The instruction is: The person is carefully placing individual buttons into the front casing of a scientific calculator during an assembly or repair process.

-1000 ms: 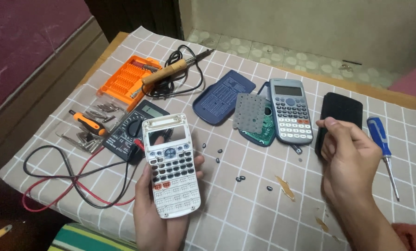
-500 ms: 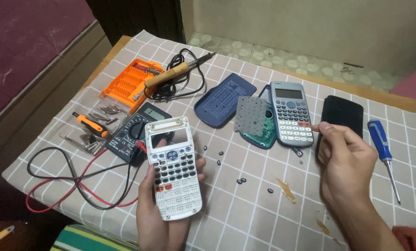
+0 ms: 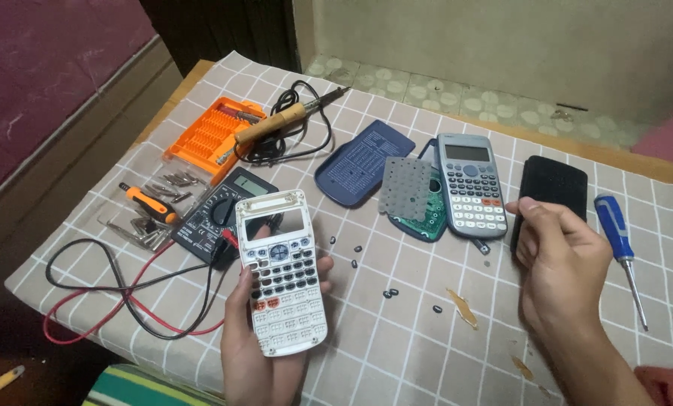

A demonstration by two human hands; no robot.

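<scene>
on the far left of the checked cloth [image 3: 396,331], red and black test leads [image 3: 126,301] loop loosely away from a dark multimeter [image 3: 220,210] — slack enough that they seem simply pushed aside. above them an orange bit case [image 3: 208,135] lies open with loose metal bits [image 3: 167,184] and a small orange-handled driver [image 3: 150,203] spread beside it, all within easy reach. a wooden-handled soldering iron [image 3: 276,124] rests on its coiled cord just behind.

the left hand [image 3: 257,353] holds a white calculator front shell [image 3: 281,271] up off the cloth, keys facing the camera, display window empty; the fingers are clamped around its edges from behind, thumb on the left side and fingertips showing on the right, which keeps the face tilted up for looking at.

to the right, small dark screws [image 3: 389,293] lie scattered on the cloth. further back sit a dark blue cover [image 3: 359,162], a grey rubber keypad sheet [image 3: 408,188] lying over a green circuit board [image 3: 423,222], and a grey calculator [image 3: 470,184], laid out side by side like separated parts.

the right hand [image 3: 565,271] hovers over the cloth, thumb reaching toward the grey calculator's lower right corner, fingers curled loosely together and holding nothing visible. behind it lies a black case [image 3: 554,184], and at the far right a blue-handled screwdriver [image 3: 620,240].
</scene>
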